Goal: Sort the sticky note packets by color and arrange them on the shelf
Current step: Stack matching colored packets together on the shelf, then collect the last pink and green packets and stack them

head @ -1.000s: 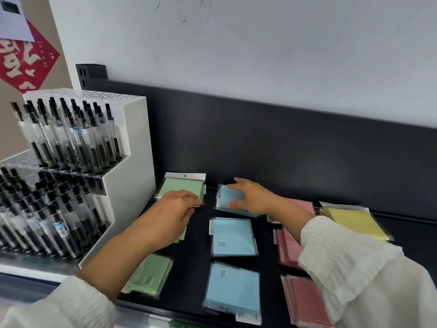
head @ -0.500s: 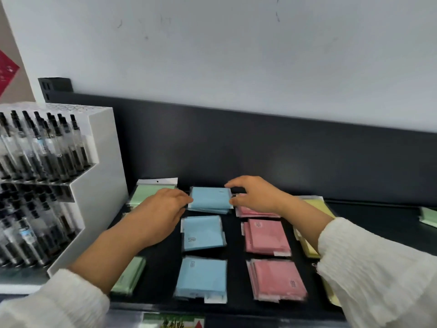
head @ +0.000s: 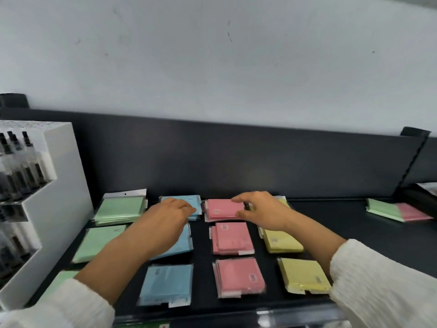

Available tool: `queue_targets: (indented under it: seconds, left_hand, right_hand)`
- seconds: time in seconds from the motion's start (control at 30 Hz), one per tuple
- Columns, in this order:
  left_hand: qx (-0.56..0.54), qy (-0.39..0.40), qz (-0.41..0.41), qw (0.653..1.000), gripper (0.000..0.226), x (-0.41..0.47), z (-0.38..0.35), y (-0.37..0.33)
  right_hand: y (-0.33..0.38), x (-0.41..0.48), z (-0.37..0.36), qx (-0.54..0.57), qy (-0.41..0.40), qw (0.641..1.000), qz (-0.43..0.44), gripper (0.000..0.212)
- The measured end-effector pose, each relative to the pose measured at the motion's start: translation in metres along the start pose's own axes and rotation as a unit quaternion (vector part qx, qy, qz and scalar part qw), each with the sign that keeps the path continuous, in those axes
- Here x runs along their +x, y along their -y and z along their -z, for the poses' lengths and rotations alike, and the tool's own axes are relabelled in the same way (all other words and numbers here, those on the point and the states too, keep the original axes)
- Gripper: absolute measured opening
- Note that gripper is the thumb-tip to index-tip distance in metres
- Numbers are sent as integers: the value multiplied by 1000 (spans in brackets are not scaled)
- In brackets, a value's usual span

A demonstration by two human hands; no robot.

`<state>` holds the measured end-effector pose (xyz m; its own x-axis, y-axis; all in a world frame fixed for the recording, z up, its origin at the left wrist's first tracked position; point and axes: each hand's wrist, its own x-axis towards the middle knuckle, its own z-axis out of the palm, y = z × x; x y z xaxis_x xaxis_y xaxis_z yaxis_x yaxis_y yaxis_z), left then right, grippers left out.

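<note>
We see a black shelf [head: 343, 214] with a dark back panel [head: 236, 157] under a pale wall [head: 212, 67]. At centre frame, packets lie in columns: green packets [head: 120, 207], blue, pink, yellow packets [head: 302, 273]. The right hand [head: 257, 211] pinches the rear pink packet [head: 222, 209]. The left hand [head: 170, 214] rests curled on the rear blue packet [head: 186, 201], and we cannot tell whether it grips. A white pen rack [head: 66, 174] stands at left.

packets [head: 233, 237]: green, blue, pink, yellow columns | flat | black shelf [head: 335, 230]
</note>
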<state>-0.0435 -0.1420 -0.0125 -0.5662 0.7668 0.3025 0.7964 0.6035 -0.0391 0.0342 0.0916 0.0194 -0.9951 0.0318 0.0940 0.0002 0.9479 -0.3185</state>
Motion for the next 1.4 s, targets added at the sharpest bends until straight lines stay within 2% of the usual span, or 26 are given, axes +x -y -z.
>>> queue_targets:
  seconds: [0.27,0.47,0.63,0.87,1.1,1.4]
  left_hand:
    - [-26,-1,-32,999,43,22,-10,-41]
    - [2,6,-68,998,43,49,-16,-82]
    - [16,5,-89,996,46,78,-17,-128]
    - [48,14,-96,994,45,148,-34,-220]
    - [28,29,-82,996,46,211,-56,-322]
    - [27,46,-42,998,49,246,-76,-371]
  right_hand:
    - [-32,-35,3,22,-23,999,-29,42]
    - [-81,-60,9,31,-43,996,-65,41]
    - [-146,-90,18,17,-64,993,-101,44]
    - [-274,-133,55,10,-79,981,-176,53]
    - [-379,-152,93,-11,-59,982,-181,59]
    - [-447,-148,109,-5,-51,988,-144,71]
